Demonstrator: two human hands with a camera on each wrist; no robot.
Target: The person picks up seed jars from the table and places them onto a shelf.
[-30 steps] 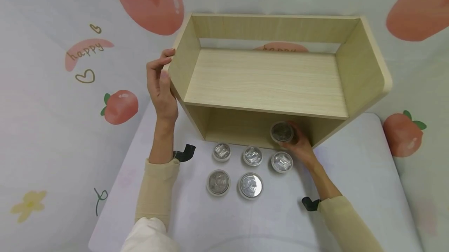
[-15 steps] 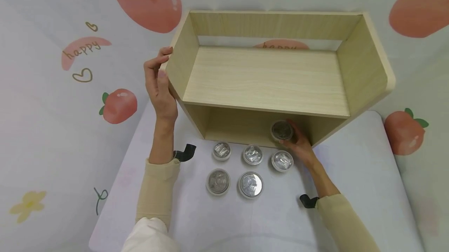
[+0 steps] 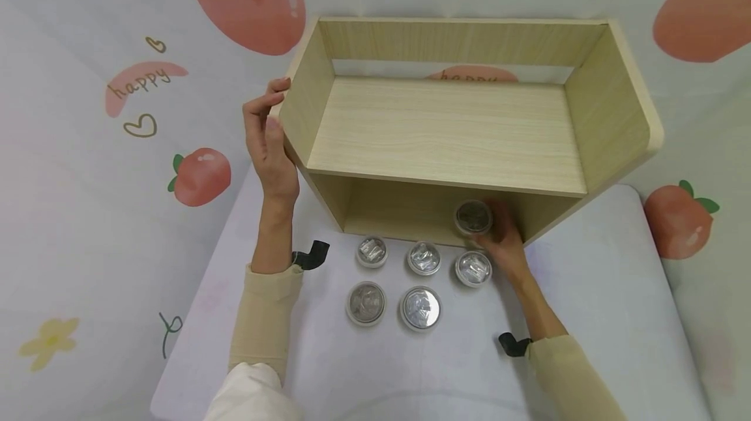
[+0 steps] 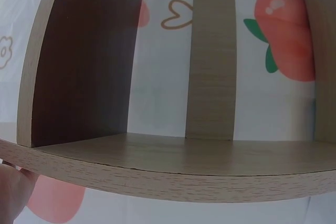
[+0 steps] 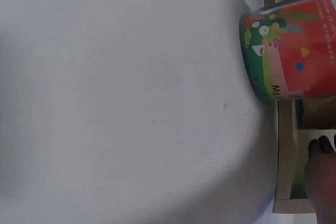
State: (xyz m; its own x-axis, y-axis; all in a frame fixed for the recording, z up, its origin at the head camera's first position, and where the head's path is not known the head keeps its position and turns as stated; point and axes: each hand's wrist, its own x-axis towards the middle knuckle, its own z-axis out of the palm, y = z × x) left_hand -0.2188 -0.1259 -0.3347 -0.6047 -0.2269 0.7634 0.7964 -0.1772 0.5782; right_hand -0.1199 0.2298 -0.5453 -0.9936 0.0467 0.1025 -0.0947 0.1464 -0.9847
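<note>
My left hand (image 3: 271, 147) grips the left side panel of a pale wooden shelf unit (image 3: 446, 124), thumb on its front edge. In the left wrist view, part of that hand (image 4: 14, 190) shows below the curved panel edge. A round lidded can (image 3: 473, 217) stands in the lower compartment, toward the right. Beside it is my right hand (image 3: 506, 242), thumb close to the can's near side and fingers loosely spread on its right. The right wrist view shows the fingers (image 5: 323, 145) apart from the shadowed brown can (image 5: 319, 113). A red-labelled can (image 5: 299, 48) stands nearer.
In front of the unit stand a small can (image 3: 372, 251), a second one (image 3: 424, 258) and a third (image 3: 473, 268). Nearer are two larger cans, one dull (image 3: 366, 304) and one shiny (image 3: 420, 309). A white cloth (image 3: 364, 375) covers the table; a printed curtain hangs behind.
The right hand's fingers have loosened from the can and shifted right, while the can stays in the lower compartment. The left hand keeps its hold on the side panel.
</note>
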